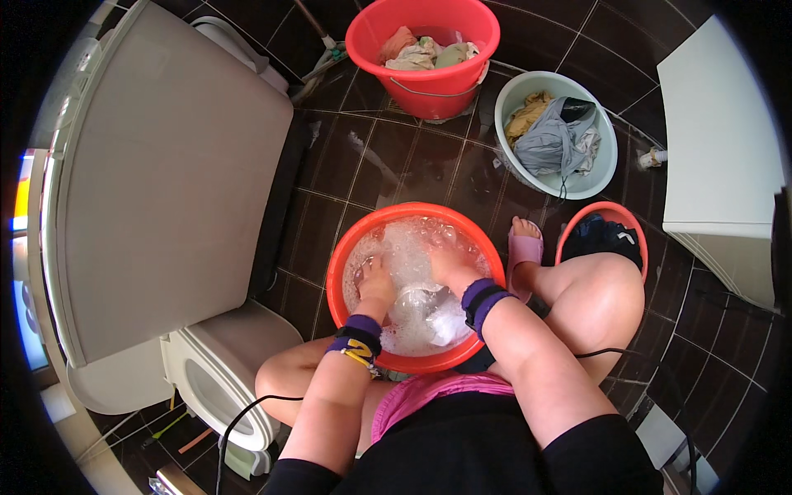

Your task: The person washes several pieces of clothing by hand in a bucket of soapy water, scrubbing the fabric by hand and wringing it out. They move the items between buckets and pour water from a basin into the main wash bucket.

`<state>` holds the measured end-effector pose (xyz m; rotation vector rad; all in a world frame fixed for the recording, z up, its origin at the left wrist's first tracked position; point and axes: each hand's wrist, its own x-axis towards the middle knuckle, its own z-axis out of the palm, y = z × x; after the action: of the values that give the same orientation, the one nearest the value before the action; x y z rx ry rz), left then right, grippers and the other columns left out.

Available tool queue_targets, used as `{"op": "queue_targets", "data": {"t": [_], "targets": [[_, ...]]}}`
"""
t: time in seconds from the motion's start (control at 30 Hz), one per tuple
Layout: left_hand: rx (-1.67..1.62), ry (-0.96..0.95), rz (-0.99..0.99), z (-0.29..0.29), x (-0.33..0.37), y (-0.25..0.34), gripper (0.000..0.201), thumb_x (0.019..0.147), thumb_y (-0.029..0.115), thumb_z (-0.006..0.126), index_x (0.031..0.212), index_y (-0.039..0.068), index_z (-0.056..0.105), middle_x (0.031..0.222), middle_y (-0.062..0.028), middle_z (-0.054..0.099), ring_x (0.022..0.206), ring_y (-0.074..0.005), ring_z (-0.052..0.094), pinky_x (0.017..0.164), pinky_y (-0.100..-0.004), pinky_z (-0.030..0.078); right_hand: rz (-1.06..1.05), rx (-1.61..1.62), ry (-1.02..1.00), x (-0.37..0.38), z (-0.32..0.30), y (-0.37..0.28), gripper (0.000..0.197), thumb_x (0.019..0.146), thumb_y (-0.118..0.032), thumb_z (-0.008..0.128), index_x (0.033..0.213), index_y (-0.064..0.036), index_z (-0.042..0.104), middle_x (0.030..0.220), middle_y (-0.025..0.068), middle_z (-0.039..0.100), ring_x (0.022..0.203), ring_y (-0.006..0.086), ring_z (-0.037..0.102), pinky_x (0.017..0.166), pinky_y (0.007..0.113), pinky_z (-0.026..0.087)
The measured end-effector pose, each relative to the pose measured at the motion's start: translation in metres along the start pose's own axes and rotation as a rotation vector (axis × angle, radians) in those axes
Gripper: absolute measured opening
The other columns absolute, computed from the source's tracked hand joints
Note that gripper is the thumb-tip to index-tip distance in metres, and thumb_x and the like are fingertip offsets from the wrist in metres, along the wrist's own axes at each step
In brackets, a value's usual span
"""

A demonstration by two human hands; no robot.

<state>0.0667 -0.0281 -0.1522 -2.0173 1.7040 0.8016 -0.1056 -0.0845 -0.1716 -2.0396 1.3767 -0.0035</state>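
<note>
- Left hand, bare, back up, sunk to the fingers in suds on the left side of the basin; fingers a little apart, though whether they grip anything beneath the foam cannot be told
- Right hand, bare, reaching in from the right, fingers hidden by foam; whether spread, closed or pinching cannot be told
- White cloth, wet and bunched, partly above the water in the lower right of the basin; on the person's side of the right hand, just beside the right wrist, and to the right of the left hand, farther from it
- Soapy water, foamy, around both hands
- Orange-red basin, round, on dark tiled floor before the squatting person
- Purple wristbands, one per arm, above the waterline
- Red bucket, beyond the basin, with cloths inside
- Pale blue basin, beyond and right, holding grey and tan cloths
- Smaller tub, reddish, near the right knee, containing dark cloth
</note>
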Motion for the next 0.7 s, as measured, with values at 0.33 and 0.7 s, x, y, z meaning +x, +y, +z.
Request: {"op": "queue_targets", "data": {"t": [0.33, 0.7], "targets": [[-0.342, -0.038, 0.331, -0.062, -0.046, -0.014, 0.084, 0.071, 0.011, 0.069, 0.140, -0.001, 0.024, 0.145, -0.0261, 0.020, 0.122, -0.0349, 0.046, 0.102, -0.0392, 0.038, 0.081, 0.006, -0.142, -0.012, -0.082, -0.062, 0.026, 0.071, -0.009, 0.060, 0.096, -0.0103, 0.066, 0.102, 0.0132, 0.064, 0.097, 0.0315, 0.062, 0.084, 0.042, 0.049], [-1.201, 0.309, 0.296, -0.146, -0.135, 0.025, 0.022, 0.081, 0.006, 0.065, 0.101, -0.001, 0.061, 0.089, -0.0009, 0.063, 0.080, -0.0089, 0.059, 0.071, -0.0235, 0.048, -0.393, 1.070, 0.066, -0.069, -0.174, -0.092, 0.054, 0.068, -0.030, 0.082, 0.107, -0.0045, 0.055, 0.103, 0.0067, 0.061, 0.095, 0.0148, 0.059, 0.083, 0.029, 0.047]]}}
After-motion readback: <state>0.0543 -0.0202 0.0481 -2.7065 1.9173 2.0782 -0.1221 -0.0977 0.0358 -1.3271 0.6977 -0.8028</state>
